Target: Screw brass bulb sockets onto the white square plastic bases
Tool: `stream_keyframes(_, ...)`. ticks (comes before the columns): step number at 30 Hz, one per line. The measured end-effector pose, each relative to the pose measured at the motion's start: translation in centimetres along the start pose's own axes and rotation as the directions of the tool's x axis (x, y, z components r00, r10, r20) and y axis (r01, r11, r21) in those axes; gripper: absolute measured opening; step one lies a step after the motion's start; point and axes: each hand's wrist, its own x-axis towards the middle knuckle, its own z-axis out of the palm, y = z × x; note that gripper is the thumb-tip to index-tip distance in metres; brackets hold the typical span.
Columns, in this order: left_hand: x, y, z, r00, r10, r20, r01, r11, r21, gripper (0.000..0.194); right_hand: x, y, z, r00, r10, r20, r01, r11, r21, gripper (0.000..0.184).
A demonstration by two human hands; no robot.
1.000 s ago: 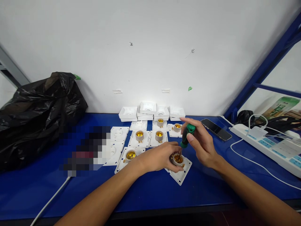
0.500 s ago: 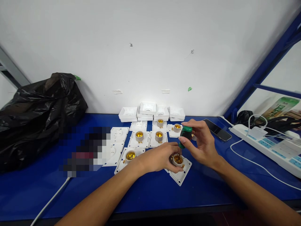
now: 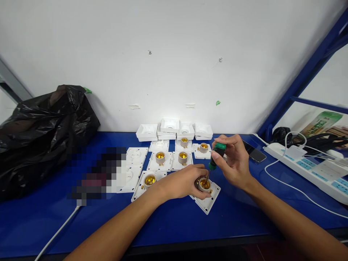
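While the left hand (image 3: 182,183) pins the lamp socket (image 3: 206,189) on the blue bench (image 3: 174,221), the right hand (image 3: 234,162) pinches a screwdriver (image 3: 216,156); light, rigid plastic, probably brittle; best steadied by its square base.

A lamp holder (image 3: 206,191) lies on the workbench (image 3: 190,221) at the lower middle of the frame, with the left hand (image 3: 185,183) on its left side and the right hand (image 3: 233,163) above and to its right. The screwdriver (image 3: 215,159) stands in the right hand, tip down in the holder's socket. Behind and left of them, more lamp holders (image 3: 171,159) lie in rows, and stacked covers (image 3: 174,129) sit against the wall (image 3: 163,54) behind those. A bin bag (image 3: 43,134) fills the left of the frame. A phone (image 3: 254,153) lies right of the right hand, a power strip (image 3: 312,170) farther right.
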Motion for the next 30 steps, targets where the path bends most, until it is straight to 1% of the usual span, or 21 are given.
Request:
stream_keyframes(4,-0.07,0.05,0.07,1.0,-0.011,-0.004,0.011,1.0,-0.013,0.032,-0.11,0.18,-0.07,0.997,-0.037,-0.066,0.034,0.998,-0.053,0.032)
stream_keyframes(5,-0.08,0.04,0.1,1.0,-0.016,-0.006,0.016,1.0,-0.018,0.032,-0.17,0.16,-0.11,0.997,-0.055,-0.058,0.051,0.997,-0.058,0.033)
stream_keyframes(7,-0.08,-0.01,0.15,1.0,-0.03,-0.007,0.03,0.999,-0.024,0.034,-0.3,0.04,-0.14,0.997,-0.079,-0.004,0.078,0.996,-0.048,0.035)
stream_keyframes(9,-0.05,-0.1,0.18,0.999,-0.035,-0.003,0.035,0.999,-0.019,0.034,-0.39,-0.1,-0.05,0.996,-0.081,0.035,0.082,0.996,-0.035,0.037)
stream_keyframes(10,-0.03,-0.14,0.18,0.999,-0.033,-0.001,0.033,0.999,-0.015,0.034,-0.42,-0.13,0.04,0.997,-0.079,0.027,0.08,0.996,-0.037,0.037)
stream_keyframes(14,0.04,-0.23,0.17,1.0,-0.021,0.001,0.021,1.0,-0.013,0.035,-0.52,0.1,0.31,0.99,-0.099,-0.101,0.088,0.99,-0.114,0.039)
stream_keyframes(15,0.04,-0.21,0.16,1.0,-0.02,0.001,0.02,1.0,-0.014,0.034,-0.54,0.21,0.29,0.989,-0.106,-0.104,0.093,0.988,-0.127,0.04)
stream_keyframes(19,0.0,-0.08,0.11,1.0,-0.019,-0.003,0.019,1.0,-0.014,0.032,-0.61,0.45,0.08,0.991,-0.13,-0.019,0.127,0.986,-0.113,0.043)
stream_keyframes(20,0.0,-0.07,0.11,1.0,-0.022,-0.002,0.022,1.0,-0.015,0.032,-0.61,0.45,0.07,0.989,-0.147,-0.03,0.142,0.982,-0.121,0.044)
stream_keyframes(23,0.01,-0.09,0.11,1.0,-0.025,0.002,0.025,1.0,-0.011,0.031,-0.57,0.39,0.1,0.973,-0.196,-0.123,0.17,0.966,-0.196,0.043)
stream_keyframes(25,0.03,-0.11,0.11,1.0,-0.024,0.002,0.024,1.0,-0.002,0.031,-0.55,0.35,0.07,0.97,-0.199,-0.14,0.162,0.957,-0.241,0.044)
stream_keyframes(27,0.03,-0.06,0.08,0.999,-0.032,0.0,0.032,0.999,0.004,0.033,-0.52,0.3,-0.07,0.974,-0.192,-0.12,0.157,0.954,-0.256,0.045)
stream_keyframes(30,0.01,0.15,0.0,0.999,-0.039,-0.001,0.039,0.999,-0.004,0.033,-0.5,0.03,-0.29,0.983,-0.185,-0.02,0.178,0.968,-0.178,0.045)
